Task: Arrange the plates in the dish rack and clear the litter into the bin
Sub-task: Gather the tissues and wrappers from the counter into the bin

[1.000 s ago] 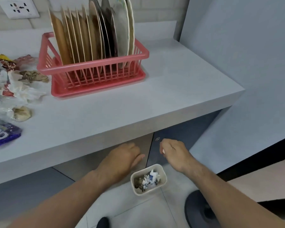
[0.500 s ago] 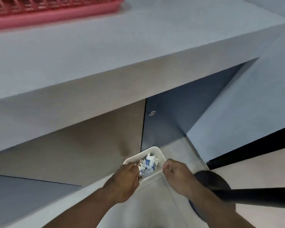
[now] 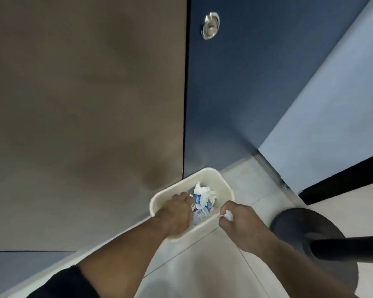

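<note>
Both hands have dropped to the bin (image 3: 223,186). Left hand (image 3: 174,211) is now inside it over the litter (image 3: 202,193), grip curled, can't tell if it holds anything. Right hand (image 3: 243,224) at near-right rim, grip clamped on white scrap (image 3: 229,215). Drop looks imminent.

No legible text; barcode (image 3: 201,213) on wrapper (image 3: 197,199) in bin (image 3: 223,182) too small to read.

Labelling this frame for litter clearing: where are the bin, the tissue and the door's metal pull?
bin (image 3: 207,177): head view, far inner wall.
tissue (image 3: 229,216): head view, middle of the visible white wad.
metal pull (image 3: 210,25): head view, its centre.
</note>
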Available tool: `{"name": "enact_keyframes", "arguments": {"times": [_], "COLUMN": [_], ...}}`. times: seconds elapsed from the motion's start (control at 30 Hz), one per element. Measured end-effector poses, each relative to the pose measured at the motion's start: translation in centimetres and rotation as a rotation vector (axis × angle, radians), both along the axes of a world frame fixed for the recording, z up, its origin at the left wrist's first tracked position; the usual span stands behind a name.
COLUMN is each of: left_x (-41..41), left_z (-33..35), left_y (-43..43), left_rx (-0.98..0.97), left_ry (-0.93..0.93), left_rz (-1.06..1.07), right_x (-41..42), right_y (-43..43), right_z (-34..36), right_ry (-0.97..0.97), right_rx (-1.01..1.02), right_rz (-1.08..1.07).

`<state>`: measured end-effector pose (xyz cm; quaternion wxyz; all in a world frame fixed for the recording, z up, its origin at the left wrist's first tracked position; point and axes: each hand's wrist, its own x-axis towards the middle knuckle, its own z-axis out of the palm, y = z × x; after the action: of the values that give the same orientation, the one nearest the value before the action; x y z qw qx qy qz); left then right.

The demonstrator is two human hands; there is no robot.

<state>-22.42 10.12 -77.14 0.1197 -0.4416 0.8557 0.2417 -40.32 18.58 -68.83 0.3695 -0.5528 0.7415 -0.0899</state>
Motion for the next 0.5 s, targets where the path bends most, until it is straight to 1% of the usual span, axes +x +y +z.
{"name": "enact_keyframes", "arguments": {"times": [0.07,0.13,0.2,0.3,0.4,0.47,0.5], "left_x": [0.1,0.6,1.4,3.0,4.8,5.6,6.0], "left_z": [-2.1,-3.4,-3.5,-1.3,2.6,5.4,6.8], "left_y": [-0.5,-1.0,-1.1,-0.9,0.1,1.1,1.5], "left_rx": [0.037,0.075,0.034,-0.053,-0.08,-0.09,-0.085], "left_ry": [-0.026,-0.033,0.049,0.192,0.317,0.343,0.326], "left_rz": [-0.024,0.003,0.059,0.089,0.163,0.212,0.231], "right_x": [-0.1,-0.1,0.4,2.2,4.0,4.4,4.4], "right_y": [-0.5,-1.4,-2.6,-4.4,-5.0,-4.6,-4.3], "right_z": [-1.1,-1.9,-2.8,-3.4,-2.7,-1.1,0.1], "right_ry": [0.002,0.025,0.063,0.066,-0.026,-0.1,-0.102], "right_rx": [-0.018,-0.014,-0.022,-0.048,-0.028,-0.001,0.012], "right_rz": [0.006,0.039,0.081,0.034,-0.059,-0.112,-0.115]}}
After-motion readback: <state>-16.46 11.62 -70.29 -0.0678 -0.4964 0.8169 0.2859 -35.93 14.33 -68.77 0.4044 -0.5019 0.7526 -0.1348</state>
